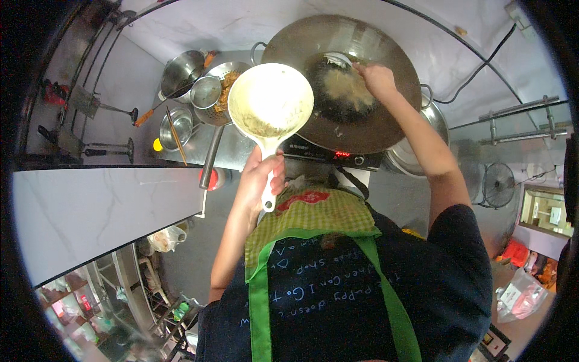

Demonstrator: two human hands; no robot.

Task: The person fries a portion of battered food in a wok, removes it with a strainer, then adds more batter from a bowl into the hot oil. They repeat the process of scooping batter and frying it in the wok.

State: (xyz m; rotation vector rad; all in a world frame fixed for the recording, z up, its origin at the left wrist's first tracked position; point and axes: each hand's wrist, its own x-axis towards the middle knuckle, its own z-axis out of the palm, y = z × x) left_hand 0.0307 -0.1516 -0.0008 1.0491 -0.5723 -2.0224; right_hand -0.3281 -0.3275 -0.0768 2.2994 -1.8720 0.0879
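My left hand (266, 174) grips the handle of a large white ladle (271, 102) with a deep round bowl, held to the left of the wok. Pale residue coats the inside of the ladle's bowl. My right hand (376, 81) reaches over the big dark wok (298, 113) and holds a white spoon-like utensil (337, 59), whose handle is mostly hidden by the fingers. White matter sits on that utensil. Dark liquid lies in the wok, with a light brown, foamy patch of food (348, 90) in it.
An induction cooker (316, 154) shows under the wok. To the left are a perforated strainer (212, 118) with fried pieces, a small mesh skimmer (206, 92), a steel pot (181, 72), and a metal bowl (176, 129) with chopsticks (175, 135) across it. Right of the wok is a metal basin (418, 158).
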